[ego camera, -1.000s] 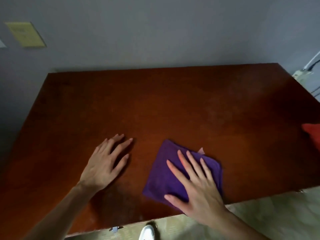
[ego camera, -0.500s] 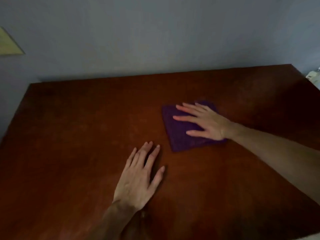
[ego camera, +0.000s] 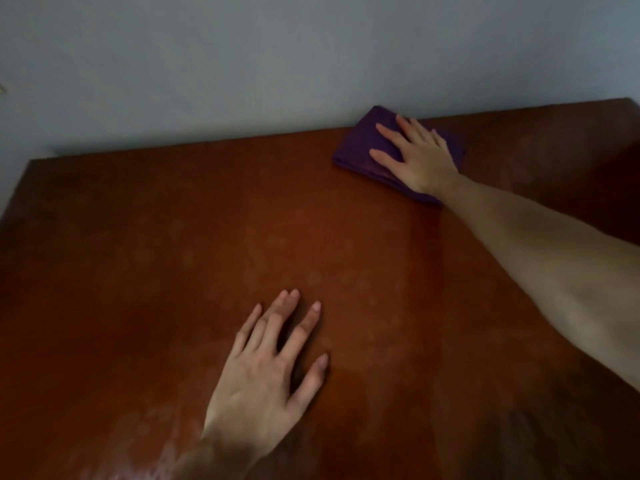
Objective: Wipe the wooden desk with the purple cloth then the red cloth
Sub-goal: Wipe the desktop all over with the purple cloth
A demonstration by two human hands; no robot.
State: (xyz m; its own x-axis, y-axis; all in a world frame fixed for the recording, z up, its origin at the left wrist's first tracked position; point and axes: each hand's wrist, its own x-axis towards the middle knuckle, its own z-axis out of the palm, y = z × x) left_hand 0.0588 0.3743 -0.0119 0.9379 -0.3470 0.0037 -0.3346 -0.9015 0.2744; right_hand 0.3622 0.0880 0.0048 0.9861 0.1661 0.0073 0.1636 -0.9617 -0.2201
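Count, head view. Hands: two, both mine, my left hand [ego camera: 263, 382] and my right hand [ego camera: 417, 157]. Cloths: one, the purple cloth [ego camera: 360, 147]. Red cloths in view: zero. Desks: one wooden desk [ego camera: 173, 254]. Walls: one grey wall [ego camera: 242, 64]. Forearms showing: two. Fingers I can count on my left hand: five.

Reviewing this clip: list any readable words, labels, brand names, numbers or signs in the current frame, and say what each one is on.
None: no readable text appears in this frame.
Purple cloth: no tag or print shows.
Wooden desk: bare surface, no label or marking.
Wall: plain; a small object at its left edge is cut off by the frame and shows no lettering.
Left hand and right hand: nothing written or worn.
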